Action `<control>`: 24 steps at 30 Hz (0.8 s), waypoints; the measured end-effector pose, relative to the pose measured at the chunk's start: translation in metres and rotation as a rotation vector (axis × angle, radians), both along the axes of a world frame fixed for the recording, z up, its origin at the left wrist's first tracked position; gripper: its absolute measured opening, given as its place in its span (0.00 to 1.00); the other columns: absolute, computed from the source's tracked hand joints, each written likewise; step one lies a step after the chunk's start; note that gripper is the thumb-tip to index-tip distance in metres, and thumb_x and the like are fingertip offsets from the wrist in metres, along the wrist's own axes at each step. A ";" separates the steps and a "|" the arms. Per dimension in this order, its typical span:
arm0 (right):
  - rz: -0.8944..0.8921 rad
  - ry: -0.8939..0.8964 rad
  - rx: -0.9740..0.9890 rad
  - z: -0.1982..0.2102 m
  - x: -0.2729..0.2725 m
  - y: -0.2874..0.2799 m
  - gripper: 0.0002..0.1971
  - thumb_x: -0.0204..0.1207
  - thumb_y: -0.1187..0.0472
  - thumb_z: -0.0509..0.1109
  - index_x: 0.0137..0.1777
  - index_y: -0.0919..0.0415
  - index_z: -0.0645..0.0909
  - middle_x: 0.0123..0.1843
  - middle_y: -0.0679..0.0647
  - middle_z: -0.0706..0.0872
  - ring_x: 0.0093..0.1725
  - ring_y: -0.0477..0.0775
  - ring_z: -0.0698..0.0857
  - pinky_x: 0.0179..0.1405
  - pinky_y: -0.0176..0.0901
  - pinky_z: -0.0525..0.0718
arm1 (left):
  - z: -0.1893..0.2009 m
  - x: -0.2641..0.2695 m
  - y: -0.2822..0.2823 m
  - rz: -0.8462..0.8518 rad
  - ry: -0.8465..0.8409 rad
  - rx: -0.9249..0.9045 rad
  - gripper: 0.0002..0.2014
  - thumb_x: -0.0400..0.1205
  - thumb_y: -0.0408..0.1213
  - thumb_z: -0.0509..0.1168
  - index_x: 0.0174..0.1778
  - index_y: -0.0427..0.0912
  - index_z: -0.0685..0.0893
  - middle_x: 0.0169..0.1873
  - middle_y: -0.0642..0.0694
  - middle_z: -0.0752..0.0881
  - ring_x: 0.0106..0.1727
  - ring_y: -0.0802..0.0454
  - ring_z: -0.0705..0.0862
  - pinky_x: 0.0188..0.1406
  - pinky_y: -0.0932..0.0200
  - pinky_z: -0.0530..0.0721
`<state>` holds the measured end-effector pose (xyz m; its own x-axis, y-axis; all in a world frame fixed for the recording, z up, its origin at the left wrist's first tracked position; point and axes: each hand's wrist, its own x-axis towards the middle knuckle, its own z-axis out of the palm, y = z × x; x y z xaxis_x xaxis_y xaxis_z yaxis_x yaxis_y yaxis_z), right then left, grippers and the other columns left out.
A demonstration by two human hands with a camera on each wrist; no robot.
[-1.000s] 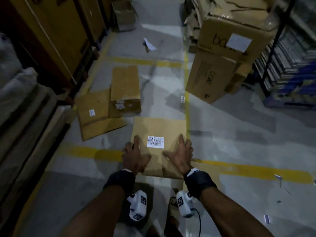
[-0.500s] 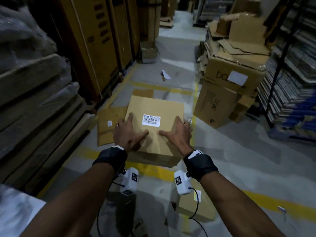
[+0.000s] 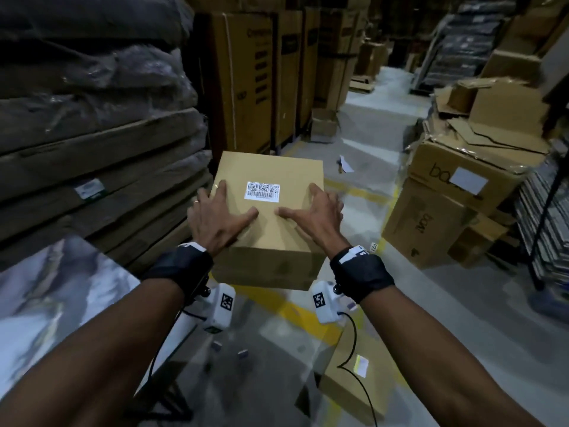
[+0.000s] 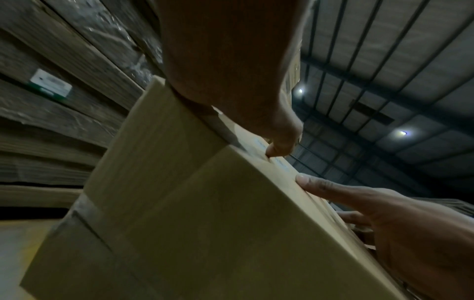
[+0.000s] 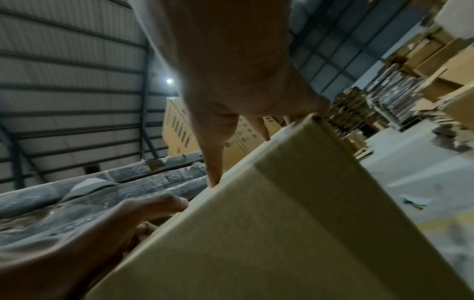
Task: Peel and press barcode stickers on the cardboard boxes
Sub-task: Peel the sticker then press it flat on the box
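A plain cardboard box [image 3: 271, 238] is held in the air in front of me, above the floor. A white barcode sticker [image 3: 262, 190] lies flat on its top face. My left hand [image 3: 215, 217] grips the box's left edge, thumb on top and fingers over the side. My right hand [image 3: 314, 214] grips the right edge the same way. In the left wrist view the left hand [image 4: 243, 81] sits on the box [image 4: 205, 203], with its thumb on the top edge. The right wrist view shows the right hand [image 5: 231, 81] over the box [image 5: 282, 233] corner.
A plastic-wrapped stack [image 3: 92, 134] stands close at the left. Tall cartons [image 3: 255, 81] line the aisle behind it. Piled boxes [image 3: 446, 204] and a rack [image 3: 548, 211] stand at the right. A small stickered box [image 3: 348, 383] lies on the floor by a yellow line [image 3: 295, 309].
Both hands have lifted the box off the floor and carried it up and to the left, toward the wrapped stack. The grip on the box has stayed the same.
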<state>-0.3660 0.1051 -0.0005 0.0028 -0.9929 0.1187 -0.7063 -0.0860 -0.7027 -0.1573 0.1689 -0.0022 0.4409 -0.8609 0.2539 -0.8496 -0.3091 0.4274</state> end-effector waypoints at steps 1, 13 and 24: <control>0.022 0.003 -0.010 0.006 0.009 0.006 0.50 0.54 0.24 0.82 0.72 0.51 0.75 0.68 0.62 0.76 0.72 0.70 0.73 0.71 0.63 0.76 | 0.007 0.008 0.010 0.027 -0.013 -0.012 0.53 0.63 0.79 0.56 0.82 0.52 0.66 0.67 0.32 0.75 0.68 0.29 0.76 0.67 0.39 0.74; 0.307 0.007 -0.076 0.051 0.164 0.090 0.52 0.58 0.24 0.79 0.78 0.53 0.74 0.70 0.62 0.76 0.70 0.67 0.74 0.68 0.59 0.77 | 0.048 0.146 0.141 0.278 -0.070 -0.059 0.52 0.66 0.80 0.57 0.82 0.51 0.67 0.69 0.30 0.74 0.67 0.28 0.78 0.67 0.38 0.75; 0.551 0.025 -0.023 0.052 0.358 0.220 0.48 0.58 0.28 0.83 0.74 0.55 0.79 0.72 0.65 0.76 0.73 0.68 0.74 0.66 0.54 0.76 | 0.048 0.304 0.311 0.501 -0.034 0.010 0.48 0.70 0.77 0.62 0.81 0.48 0.69 0.65 0.31 0.75 0.66 0.28 0.78 0.65 0.39 0.75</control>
